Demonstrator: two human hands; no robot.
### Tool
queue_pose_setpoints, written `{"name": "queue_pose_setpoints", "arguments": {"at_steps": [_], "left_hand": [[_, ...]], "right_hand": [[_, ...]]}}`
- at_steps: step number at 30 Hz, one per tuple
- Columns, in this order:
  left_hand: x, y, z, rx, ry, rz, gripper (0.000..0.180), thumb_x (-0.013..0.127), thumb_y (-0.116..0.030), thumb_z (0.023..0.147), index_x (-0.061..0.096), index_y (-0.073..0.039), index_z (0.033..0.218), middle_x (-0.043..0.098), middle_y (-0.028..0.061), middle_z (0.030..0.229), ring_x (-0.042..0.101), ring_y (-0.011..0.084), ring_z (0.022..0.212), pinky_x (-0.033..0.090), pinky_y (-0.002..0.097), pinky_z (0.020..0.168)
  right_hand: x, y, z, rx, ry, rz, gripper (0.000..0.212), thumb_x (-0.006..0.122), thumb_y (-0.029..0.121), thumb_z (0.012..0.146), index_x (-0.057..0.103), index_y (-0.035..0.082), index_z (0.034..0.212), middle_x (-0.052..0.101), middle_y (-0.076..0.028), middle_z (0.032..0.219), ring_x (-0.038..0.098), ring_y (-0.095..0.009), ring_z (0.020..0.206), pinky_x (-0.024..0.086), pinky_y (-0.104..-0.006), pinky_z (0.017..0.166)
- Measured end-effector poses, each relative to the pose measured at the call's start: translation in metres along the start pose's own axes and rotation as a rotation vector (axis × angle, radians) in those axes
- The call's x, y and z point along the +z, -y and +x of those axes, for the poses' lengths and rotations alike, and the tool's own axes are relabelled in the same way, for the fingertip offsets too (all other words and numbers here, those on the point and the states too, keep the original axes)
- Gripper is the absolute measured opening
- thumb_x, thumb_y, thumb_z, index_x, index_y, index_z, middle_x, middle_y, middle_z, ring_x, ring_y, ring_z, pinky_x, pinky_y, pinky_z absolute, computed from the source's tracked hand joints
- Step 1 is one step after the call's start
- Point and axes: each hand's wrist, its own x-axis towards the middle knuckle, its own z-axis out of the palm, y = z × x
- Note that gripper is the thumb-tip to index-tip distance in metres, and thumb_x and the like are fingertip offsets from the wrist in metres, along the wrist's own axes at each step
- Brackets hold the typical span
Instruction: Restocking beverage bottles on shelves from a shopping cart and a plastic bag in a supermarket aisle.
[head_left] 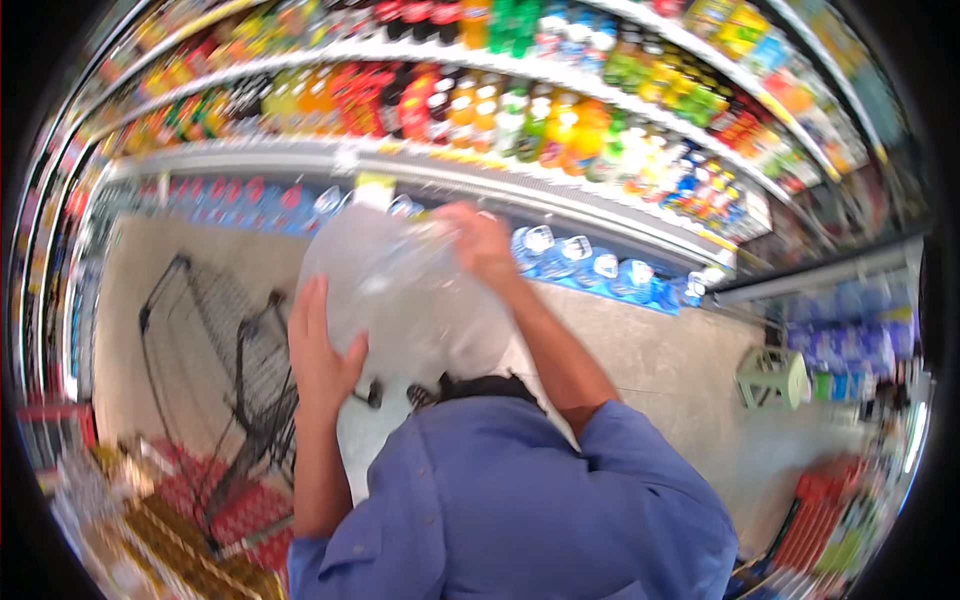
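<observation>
A translucent whitish plastic bag [385, 285], puffed out and blurred, hangs in front of my chest. My right hand [480, 240] is closed on its upper right part, fingers bent. Against the bag's left side rests my left hand [322, 345], its fingers stretched upward and the thumb apart. What the bag holds, if anything, I cannot make out.
A shopping cart [240, 350] stands on the floor to my left. Ahead run shelves of drink bottles [490, 110], with large water jugs [570, 255] below. At right are a pale green stool [772, 378] and purple packs [850, 345]. Stacked goods [190, 535] lie at lower left.
</observation>
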Motion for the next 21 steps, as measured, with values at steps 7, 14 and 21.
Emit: {"name": "queue_pose_setpoints", "arguments": {"at_steps": [7, 14, 21], "left_hand": [[0.068, -0.015, 0.003, 0.025, -0.102, -0.057, 0.074, 0.072, -0.001, 0.068, 0.045, -0.002, 0.137, 0.053, 0.0216, 0.132, 0.049, 0.0403, 0.123, 0.041, 0.0444, 0.102], [0.038, 0.061, -0.015, -0.088, -0.084, 0.231, 0.048, 0.055, 0.010, 0.071, 0.063, -0.007, 0.114, 0.061, 0.0148, 0.105, 0.060, 0.0369, 0.095, 0.050, 0.0434, 0.080], [0.032, 0.078, -0.025, -0.113, -0.063, 0.315, 0.029, 0.059, 0.004, 0.078, 0.064, -0.006, 0.105, 0.061, 0.0135, 0.105, 0.061, 0.0354, 0.095, 0.050, 0.0440, 0.077]], "right_hand": [[0.035, 0.079, -0.027, 0.021, 0.232, -0.004, 0.034, 0.066, 0.005, 0.078, 0.062, 0.009, 0.112, 0.067, -0.010, 0.099, 0.066, -0.030, 0.088, 0.052, -0.0398, 0.075], [0.010, 0.024, -0.052, -0.092, 0.250, -0.370, 0.029, 0.062, 0.008, 0.077, 0.063, 0.010, 0.106, 0.059, -0.009, 0.096, 0.058, -0.031, 0.096, 0.048, -0.0425, 0.079], [-0.003, -0.047, -0.102, 0.138, 0.303, -0.599, 0.023, 0.056, 0.006, 0.078, 0.064, 0.010, 0.100, 0.060, -0.011, 0.099, 0.057, -0.030, 0.103, 0.048, -0.0417, 0.084]]}}
